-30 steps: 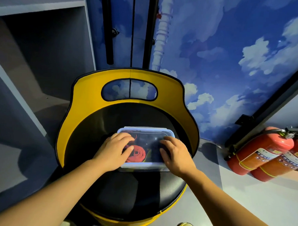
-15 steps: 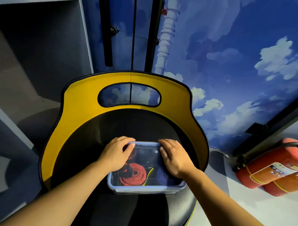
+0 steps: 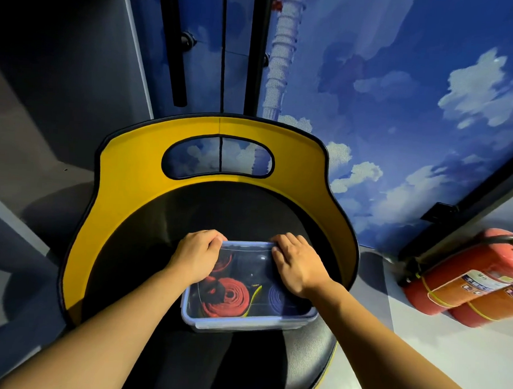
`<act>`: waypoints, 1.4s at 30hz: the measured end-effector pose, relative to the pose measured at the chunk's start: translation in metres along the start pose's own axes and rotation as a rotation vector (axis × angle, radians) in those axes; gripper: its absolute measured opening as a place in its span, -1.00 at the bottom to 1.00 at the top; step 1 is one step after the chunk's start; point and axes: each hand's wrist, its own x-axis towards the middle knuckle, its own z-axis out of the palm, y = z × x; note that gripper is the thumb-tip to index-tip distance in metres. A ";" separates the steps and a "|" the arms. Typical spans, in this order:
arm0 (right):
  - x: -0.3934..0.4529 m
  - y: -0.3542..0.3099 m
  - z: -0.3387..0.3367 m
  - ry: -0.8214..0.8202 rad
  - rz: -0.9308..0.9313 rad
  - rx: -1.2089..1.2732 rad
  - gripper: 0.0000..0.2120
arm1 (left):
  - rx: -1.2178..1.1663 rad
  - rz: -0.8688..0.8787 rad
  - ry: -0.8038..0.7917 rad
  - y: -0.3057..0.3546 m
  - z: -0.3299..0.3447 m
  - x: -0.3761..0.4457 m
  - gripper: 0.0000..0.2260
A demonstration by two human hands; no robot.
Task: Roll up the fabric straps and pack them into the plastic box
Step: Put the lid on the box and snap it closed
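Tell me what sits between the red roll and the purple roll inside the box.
In the head view, a thin yellow strap lies between the red roll and the purple roll.
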 end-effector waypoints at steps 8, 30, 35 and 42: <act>-0.010 0.001 0.001 0.137 -0.016 0.081 -0.73 | -0.600 -0.175 0.116 -0.010 0.001 -0.013 -0.87; -0.006 -0.002 0.001 0.139 -0.016 0.034 -0.75 | -0.633 -0.381 0.139 -0.015 0.012 -0.008 -0.86; -0.005 -0.004 -0.002 0.104 -0.004 0.017 -0.72 | -0.529 -0.290 0.147 -0.010 0.009 -0.013 -0.85; -0.036 -0.041 -0.016 0.205 0.094 -0.286 -0.85 | -0.448 -0.311 0.172 -0.005 0.001 -0.023 -0.81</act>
